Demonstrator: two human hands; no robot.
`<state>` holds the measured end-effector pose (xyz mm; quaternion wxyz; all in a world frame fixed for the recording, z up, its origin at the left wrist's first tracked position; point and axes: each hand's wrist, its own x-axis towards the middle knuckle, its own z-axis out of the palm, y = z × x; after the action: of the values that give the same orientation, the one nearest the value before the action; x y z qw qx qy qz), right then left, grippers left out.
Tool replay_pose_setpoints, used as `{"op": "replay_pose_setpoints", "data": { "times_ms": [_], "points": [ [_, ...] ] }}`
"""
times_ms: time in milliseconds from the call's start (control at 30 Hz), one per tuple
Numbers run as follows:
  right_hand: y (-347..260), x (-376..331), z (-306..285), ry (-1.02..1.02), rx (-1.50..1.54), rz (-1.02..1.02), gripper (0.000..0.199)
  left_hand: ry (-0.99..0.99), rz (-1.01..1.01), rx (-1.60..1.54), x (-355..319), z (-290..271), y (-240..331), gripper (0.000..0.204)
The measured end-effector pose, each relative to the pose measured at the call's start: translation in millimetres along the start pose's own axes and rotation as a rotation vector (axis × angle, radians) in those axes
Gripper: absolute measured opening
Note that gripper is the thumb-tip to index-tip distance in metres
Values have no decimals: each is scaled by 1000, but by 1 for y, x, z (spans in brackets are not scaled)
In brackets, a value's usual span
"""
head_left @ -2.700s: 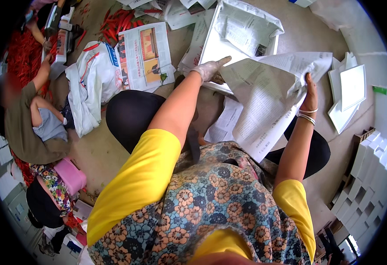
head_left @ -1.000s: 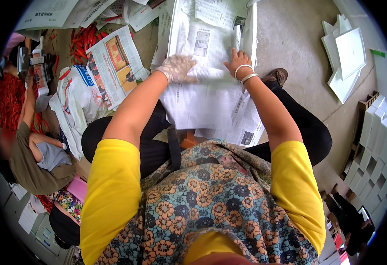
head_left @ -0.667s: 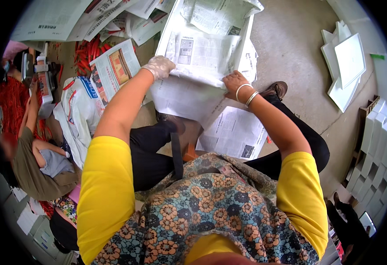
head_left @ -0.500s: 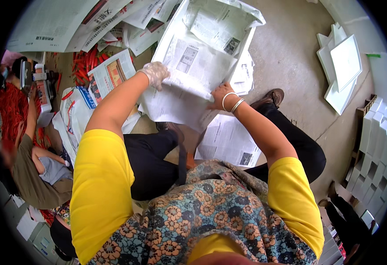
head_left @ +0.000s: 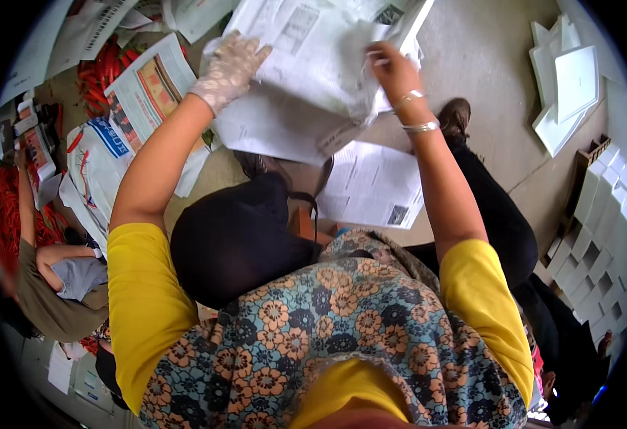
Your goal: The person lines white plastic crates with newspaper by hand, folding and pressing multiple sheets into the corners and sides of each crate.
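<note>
Concrete floor (head_left: 485, 57), newspaper sheets (head_left: 313, 79) pinched in right grip (head_left: 392, 68); left grip (head_left: 229, 70) spread flat atop

Bare concrete floor (head_left: 485, 64) lies open to the right of the right hand (head_left: 392, 68), up to the white trays (head_left: 571, 86). Leftward, the left hand (head_left: 227, 68) meets spread newspapers (head_left: 145, 93), red chillies (head_left: 102, 71) and a seated person (head_left: 49, 286).

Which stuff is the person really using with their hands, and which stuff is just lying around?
In use:
- left hand, in a thin glove
- right hand
- newspaper sheets held in both hands

Just lying about:
- red chillies
- colour newspaper on the floor
- loose printed sheet
- white trays
- stacked white boxes
</note>
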<state>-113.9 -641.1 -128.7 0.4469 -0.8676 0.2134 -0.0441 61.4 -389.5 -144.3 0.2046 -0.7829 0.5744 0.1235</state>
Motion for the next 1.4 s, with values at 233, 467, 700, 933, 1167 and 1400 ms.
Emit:
{"op": "replay_pose_setpoints", "data": {
  "times_ms": [233,467,700,933,1167,1400],
  "points": [
    [120,-152,47,-221,-323,359,20,507,-33,-321,-21,-33,38,79],
    [43,-162,106,-563,-546,694,52,524,-42,-587,-63,-23,59,42],
    [97,-191,88,-607,-490,576,31,319,-82,-838,-99,-42,46,33],
    [-114,-184,-84,-148,-553,219,20,-150,266,-1543,-65,-173,43,65],
    [-202,-196,-77,88,-612,-373,12,-238,457,-1512,-38,-225,96,33],
    [-345,-252,-135,-704,829,-1045,34,518,174,-1066,-119,-231,74,52]
  ]
}}
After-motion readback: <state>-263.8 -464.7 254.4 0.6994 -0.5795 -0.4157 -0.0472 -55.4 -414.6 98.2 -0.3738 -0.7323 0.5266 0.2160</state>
